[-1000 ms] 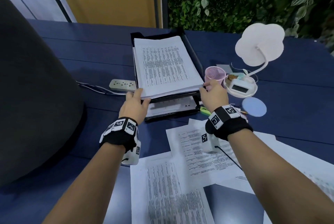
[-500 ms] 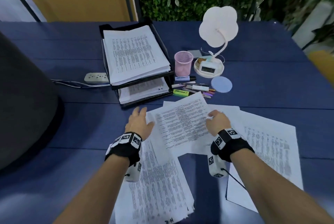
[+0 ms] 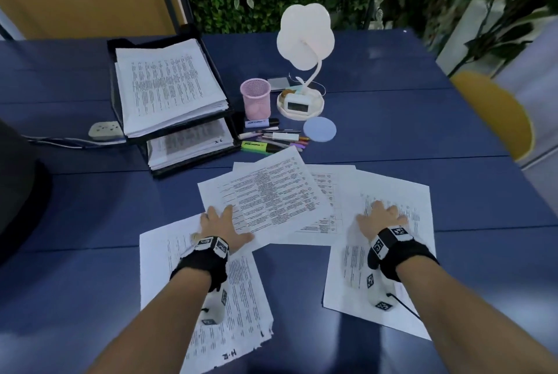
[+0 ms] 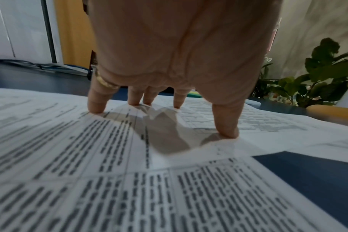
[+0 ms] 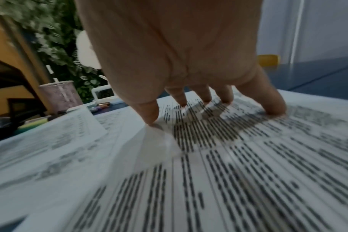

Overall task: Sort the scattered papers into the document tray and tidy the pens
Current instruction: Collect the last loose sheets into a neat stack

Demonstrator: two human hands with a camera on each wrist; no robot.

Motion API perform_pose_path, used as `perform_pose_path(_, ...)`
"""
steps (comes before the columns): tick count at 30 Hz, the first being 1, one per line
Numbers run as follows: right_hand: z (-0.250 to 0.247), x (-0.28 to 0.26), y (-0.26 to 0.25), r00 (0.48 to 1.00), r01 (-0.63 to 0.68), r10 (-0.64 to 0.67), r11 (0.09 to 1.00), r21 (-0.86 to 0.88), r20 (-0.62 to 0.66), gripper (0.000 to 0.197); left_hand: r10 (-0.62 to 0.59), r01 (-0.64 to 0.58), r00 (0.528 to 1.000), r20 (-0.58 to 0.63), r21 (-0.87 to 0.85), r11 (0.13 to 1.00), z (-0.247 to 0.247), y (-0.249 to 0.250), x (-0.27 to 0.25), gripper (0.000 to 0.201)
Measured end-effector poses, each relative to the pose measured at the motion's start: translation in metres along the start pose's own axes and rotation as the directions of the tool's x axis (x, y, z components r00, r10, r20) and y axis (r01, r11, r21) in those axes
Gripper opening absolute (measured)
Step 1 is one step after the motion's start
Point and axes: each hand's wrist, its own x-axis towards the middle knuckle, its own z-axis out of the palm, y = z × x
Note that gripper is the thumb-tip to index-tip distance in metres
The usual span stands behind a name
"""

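Left hand point(image 3: 222, 224) splayed, fingertips point(image 4: 96, 108) pressing centre sheet point(image 3: 265, 195); right hand point(image 3: 382, 218) splayed flat on right-edge sheet point(image 3: 392, 253); neither gripping.

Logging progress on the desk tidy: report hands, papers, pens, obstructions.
Left hand and right hand open, fingertips pressing loose papers. Document tray part filled. Pens lie loose beside the pink cup. No obstruction seen.

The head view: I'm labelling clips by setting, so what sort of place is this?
Most likely an office desk or meeting table. A two-tier document tray stacked with printouts, loose printed papers on a blue table, and pens beside a pink mesh pen cup point that way.
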Motion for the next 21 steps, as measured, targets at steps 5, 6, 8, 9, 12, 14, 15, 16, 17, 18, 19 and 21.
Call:
perform_pose_path(5, -0.004, -0.006, -0.017, 0.989, 0.119, -0.128, 0.985, 0.121, 0.068, 0.055, 0.081, -0.087, 0.996, -0.045, -0.176, 0.981, 0.005, 0.013, -0.006, 0.095)
perform_pose_path(6, -0.005, -0.009, -0.022, 0.987, 0.139, -0.150, 0.977, 0.162, 0.057, 0.054, 0.101, -0.117, 0.992, -0.072, -0.263, 0.958, 0.004, 0.014, -0.006, 0.093)
perform_pose_path(8, -0.005, -0.011, -0.029, 0.986, 0.149, -0.162, 0.954, 0.260, 0.027, 0.055, 0.122, -0.172, 0.982, -0.141, -0.429, 0.887, 0.002, 0.013, -0.006, 0.085)
perform_pose_path(9, -0.005, -0.011, -0.031, 0.988, 0.144, -0.156, 0.938, 0.317, 0.015, 0.056, 0.115, -0.193, 0.976, -0.187, -0.478, 0.857, 0.001, 0.012, -0.007, 0.080)
perform_pose_path(12, -0.003, -0.008, -0.029, 0.996, 0.068, -0.088, 0.880, 0.469, 0.020, 0.068, -0.039, -0.083, 0.964, -0.263, -0.436, 0.896, 0.000, -0.001, -0.007, 0.068)
perform_pose_path(14, -0.001, -0.008, -0.026, 0.998, 0.012, -0.046, 0.849, 0.529, 0.051, 0.074, -0.202, 0.104, 0.951, -0.234, -0.372, 0.922, -0.001, -0.012, -0.011, 0.064)
perform_pose_path(15, 0.001, -0.008, -0.026, 0.997, -0.005, -0.039, 0.838, 0.545, 0.068, 0.073, -0.239, 0.152, 0.950, -0.200, -0.373, 0.915, -0.002, -0.017, -0.013, 0.063)
perform_pose_path(16, 0.003, -0.007, -0.025, 0.996, -0.013, -0.039, 0.835, 0.550, 0.082, 0.068, -0.236, 0.154, 0.956, -0.171, -0.392, 0.907, -0.001, -0.021, -0.012, 0.062)
perform_pose_path(17, 0.006, -0.005, -0.025, 0.995, -0.008, -0.047, 0.834, 0.552, 0.086, 0.057, -0.207, 0.124, 0.966, -0.157, -0.422, 0.898, -0.002, -0.024, -0.012, 0.060)
perform_pose_path(18, 0.007, -0.004, -0.026, 0.995, 0.006, -0.062, 0.835, 0.550, 0.083, 0.042, -0.174, 0.088, 0.974, -0.147, -0.461, 0.883, -0.003, -0.027, -0.011, 0.058)
perform_pose_path(19, 0.008, -0.003, -0.027, 0.993, 0.022, -0.081, 0.832, 0.555, 0.083, 0.032, -0.148, 0.055, 0.978, -0.146, -0.503, 0.862, -0.006, -0.028, -0.010, 0.054)
perform_pose_path(21, 0.009, -0.001, -0.030, 0.987, 0.044, -0.122, 0.829, 0.557, 0.105, 0.031, -0.136, 0.017, 0.976, -0.168, -0.565, 0.825, -0.011, -0.033, -0.006, 0.047)
